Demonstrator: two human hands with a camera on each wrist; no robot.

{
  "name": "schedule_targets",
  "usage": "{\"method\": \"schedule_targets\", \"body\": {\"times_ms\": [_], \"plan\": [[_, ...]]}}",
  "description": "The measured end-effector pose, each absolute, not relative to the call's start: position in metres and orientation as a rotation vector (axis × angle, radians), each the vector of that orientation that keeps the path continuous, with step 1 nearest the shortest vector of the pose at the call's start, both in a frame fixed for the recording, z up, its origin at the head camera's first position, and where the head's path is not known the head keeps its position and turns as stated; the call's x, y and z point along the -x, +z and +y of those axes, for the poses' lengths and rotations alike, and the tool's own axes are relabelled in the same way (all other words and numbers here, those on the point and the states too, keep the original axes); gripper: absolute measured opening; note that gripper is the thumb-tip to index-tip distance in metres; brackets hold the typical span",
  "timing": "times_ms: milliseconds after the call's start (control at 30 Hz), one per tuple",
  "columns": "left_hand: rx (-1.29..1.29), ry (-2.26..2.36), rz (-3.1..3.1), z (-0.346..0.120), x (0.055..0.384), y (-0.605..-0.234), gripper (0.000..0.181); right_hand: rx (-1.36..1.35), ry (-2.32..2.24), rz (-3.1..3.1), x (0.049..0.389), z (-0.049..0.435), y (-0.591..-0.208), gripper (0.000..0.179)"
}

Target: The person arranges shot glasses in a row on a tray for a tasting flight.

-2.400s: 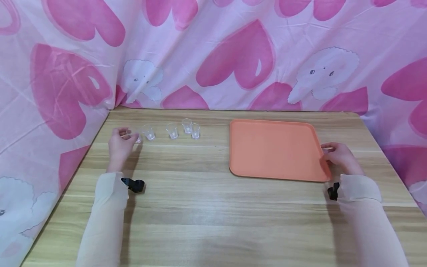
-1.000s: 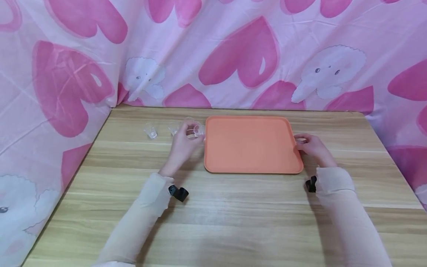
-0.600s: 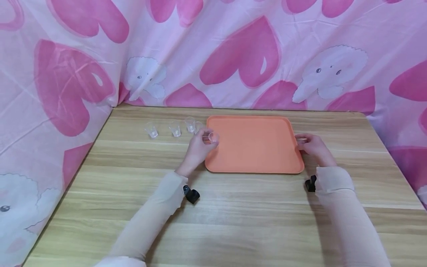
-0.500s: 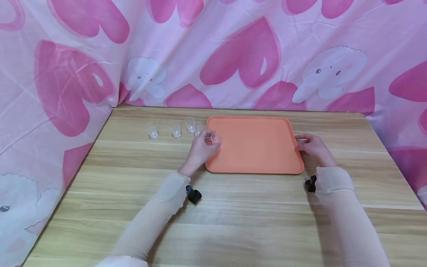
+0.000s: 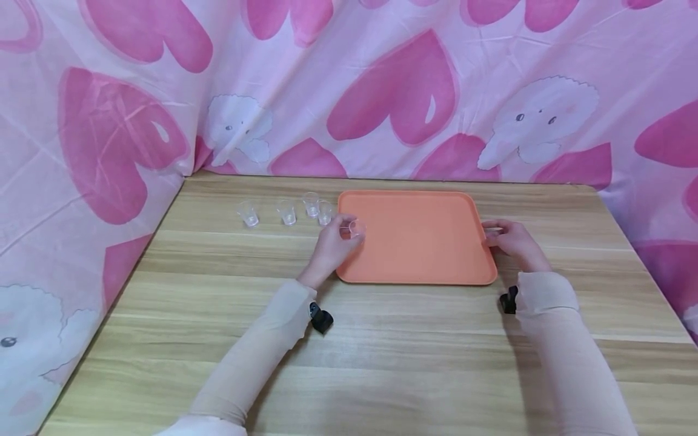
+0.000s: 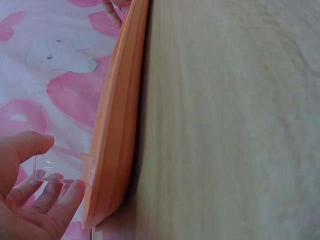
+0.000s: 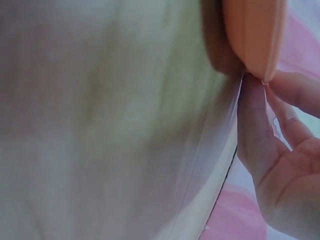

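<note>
My left hand [image 5: 334,245] holds a small clear cup [image 5: 357,228] over the left edge of the orange tray [image 5: 420,239]. In the left wrist view, the thumb and fingertips hold the sides of this cup [image 6: 65,167], one end of it right by the tray's rim [image 6: 117,115]. At the tray's right edge, my right hand [image 5: 512,241] pinches the rim. The right wrist view shows this hand [image 7: 285,165] with its fingertips at the tray's corner [image 7: 255,40]. Nothing stands on the tray.
Several more clear cups stand in a loose row left of the tray, from the leftmost cup [image 5: 249,215] to one [image 5: 324,213] close to the tray's edge. Pink heart-patterned cloth [image 5: 392,91] hangs behind the wooden table [image 5: 382,357] and along its sides.
My left hand has carried the cup rightward from the left end of the row to the tray. The tray, held in my right hand, has slid left towards the cups.
</note>
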State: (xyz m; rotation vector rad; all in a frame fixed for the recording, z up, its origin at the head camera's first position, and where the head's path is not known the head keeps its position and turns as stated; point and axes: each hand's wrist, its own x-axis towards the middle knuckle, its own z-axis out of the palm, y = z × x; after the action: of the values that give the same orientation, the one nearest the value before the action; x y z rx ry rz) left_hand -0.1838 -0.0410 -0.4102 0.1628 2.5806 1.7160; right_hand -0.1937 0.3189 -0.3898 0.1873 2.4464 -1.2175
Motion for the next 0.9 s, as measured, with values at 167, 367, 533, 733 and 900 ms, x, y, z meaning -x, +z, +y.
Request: {"method": "schedule_targets", "body": {"times_ms": [167,367,533,733,900], "plan": [[-0.181,1.678,2.602,-0.040,0.184,-0.411,0.041,-0.193,-1.274,2.414,0.192,0.320,-0.390,0.053],[-0.176,1.637,2.610,-0.040,0.184,-0.411,0.049,-0.204,-1.293,2.401,0.192,0.320,-0.389,0.053],[-0.178,1.616,2.589,-0.042,0.177,-0.404,0.055,-0.197,-1.269,2.428,0.192,0.320,-0.390,0.054],[-0.197,1.714,2.557,-0.056,0.167,-0.389,0.056,-0.193,-1.238,2.441,0.193,0.320,-0.390,0.054],[-0.154,1.856,2.574,-0.081,0.167,-0.374,0.052,-0.176,-1.251,2.439,0.193,0.320,-0.389,0.054]]}}
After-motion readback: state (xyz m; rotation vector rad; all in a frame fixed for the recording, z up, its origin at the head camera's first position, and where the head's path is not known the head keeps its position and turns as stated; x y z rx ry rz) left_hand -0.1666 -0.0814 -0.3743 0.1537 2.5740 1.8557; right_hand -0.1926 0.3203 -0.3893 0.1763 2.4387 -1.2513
